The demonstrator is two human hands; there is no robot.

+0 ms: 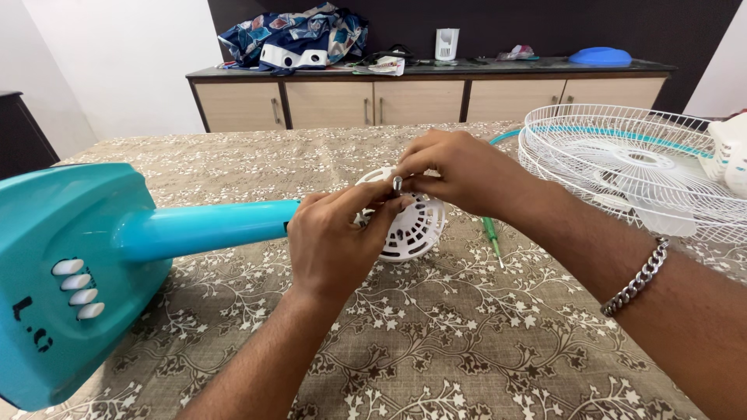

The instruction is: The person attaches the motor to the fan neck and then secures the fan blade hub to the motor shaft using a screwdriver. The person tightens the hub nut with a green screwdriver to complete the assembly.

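Head view, left hand: we see our left hand (pixel 334 241) curled over the near side of the white slotted plastic motor housing (pixel 411 227), thumb and forefinger pinched shut around a small silver metal shaft tip (pixel 398 183).
Head view, right hand: our right hand (pixel 459 167) comes in from the far side, fingers closed down on the top of the same housing, just beside the shaft tip; whether it grips a small part of its own we cannot tell.
Fan body: the teal plastic fan neck (pixel 210 225) runs left from our left hand to the teal plastic fan base with white push buttons (pixel 62 280), lying on its side.
Worktop: the worktop under a beige floral cloth (pixel 436 342) carries everything.
Right of the hands: a green-handled screwdriver (pixel 492 235) lies just below our right wrist; further right sits the white wire fan guard with a teal rim (pixel 630 167), well apart from the housing.
Wrist: a silver chain bracelet (pixel 640 278) hangs on our right forearm.
Beyond the hands: a beige cupboard sideboard (pixel 420 97) stands against the wall.
Progress: we judge the fan is partly apart, guard off and laid aside, with the motor end in hand and the neck and base joined.
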